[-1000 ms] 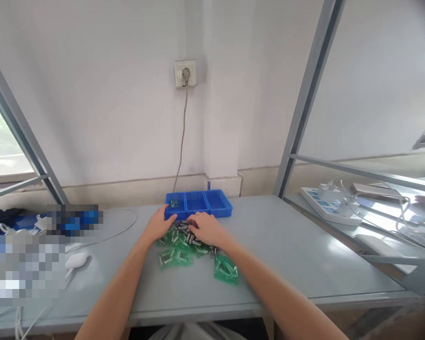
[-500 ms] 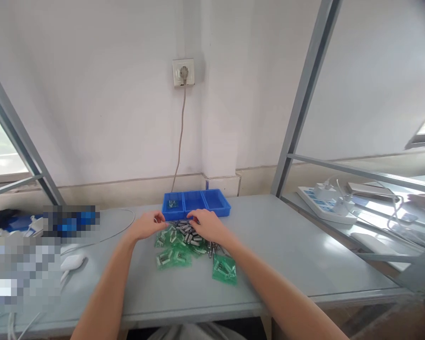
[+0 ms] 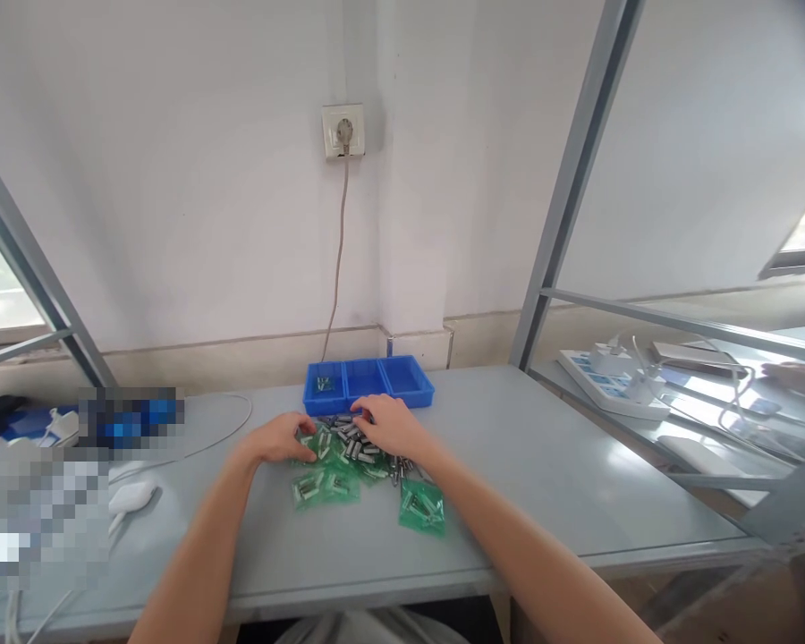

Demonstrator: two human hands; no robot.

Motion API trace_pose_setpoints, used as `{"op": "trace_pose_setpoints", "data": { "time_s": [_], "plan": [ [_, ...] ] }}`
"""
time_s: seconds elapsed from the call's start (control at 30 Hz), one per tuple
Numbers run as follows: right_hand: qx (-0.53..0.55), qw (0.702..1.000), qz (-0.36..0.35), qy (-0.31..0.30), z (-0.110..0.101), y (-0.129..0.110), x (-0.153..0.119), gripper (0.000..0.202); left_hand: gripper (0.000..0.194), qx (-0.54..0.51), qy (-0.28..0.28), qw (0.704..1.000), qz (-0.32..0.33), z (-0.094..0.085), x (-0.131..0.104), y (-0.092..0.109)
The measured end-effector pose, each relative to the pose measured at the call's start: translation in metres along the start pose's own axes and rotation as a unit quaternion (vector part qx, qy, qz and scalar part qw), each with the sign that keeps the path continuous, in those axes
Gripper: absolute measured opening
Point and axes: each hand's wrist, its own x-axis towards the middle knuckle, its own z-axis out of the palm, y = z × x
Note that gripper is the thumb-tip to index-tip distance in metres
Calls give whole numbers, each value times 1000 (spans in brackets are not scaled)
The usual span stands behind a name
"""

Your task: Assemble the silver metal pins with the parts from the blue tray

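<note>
A mound of small silver metal cylinders (image 3: 354,442) lies mixed with green plastic bags (image 3: 322,444) on the grey table. At the mound's left edge is my left hand (image 3: 283,438), thumb and fingers apart around the edge of a green bag. My right hand (image 3: 395,427) reaches over the mound from the right, fingers curved down at the cylinders with a gap at the thumb; its palm hides some of them. Nearer me lie a green bag of cylinders (image 3: 339,485) on the left and another green bag (image 3: 421,507) on the right.
Behind the mound stands a blue three-compartment tray (image 3: 368,400), a small green packet (image 3: 325,384) in its left section. A white charger (image 3: 132,497) and cables lie at left. Metal frame posts (image 3: 570,197) rise on both sides; a power strip (image 3: 610,389) sits beyond the right one.
My left hand has shifted slightly down, its fingers spreading beside the green bag. My right hand stays almost in place over the mound. The whole view has shifted slightly.
</note>
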Motion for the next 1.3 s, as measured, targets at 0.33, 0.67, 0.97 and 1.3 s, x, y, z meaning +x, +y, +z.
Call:
{"op": "trace_pose_setpoints", "data": {
  "time_s": [0.33, 0.67, 0.97, 1.3],
  "plan": [
    [1, 1000, 0, -9, 0, -7, -3, 28, 33, -80, -4, 997, 8, 0, -2, 3],
    [6, 1000, -8, -1, 3, -1, -2, 28, 36, -177, 156, 971, 25, -12, 1, 8],
    [170, 985, -2, -6, 3, -13, -1, 39, 36, -282, 238, 926, 77, -1, 10, 24],
    [301, 953, 11, 6, 5, -14, 2, 29, 38, -279, 156, 944, 77, 13, 3, 50]
  ]
}}
